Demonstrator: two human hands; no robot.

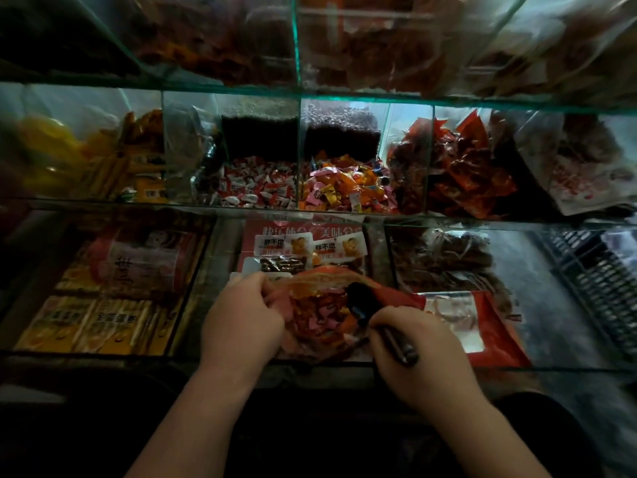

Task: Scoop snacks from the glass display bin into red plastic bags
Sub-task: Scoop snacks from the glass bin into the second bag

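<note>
Head view: translucent red bag (pixel 320 326) bulges with pink-and-orange wrapped snacks (pixel 319 313).

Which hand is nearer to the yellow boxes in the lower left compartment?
Left. The left hand grips the red bag right of the yellow boxes; the right hand, holding the scoop, is farther right, beyond the bag.

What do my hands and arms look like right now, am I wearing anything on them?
Both are bare: the left hand and right hand show no gloves, rings or watch, and no sleeve covers either forearm down to the frame's edge. The light is dim, so fine detail may be missed.
</note>
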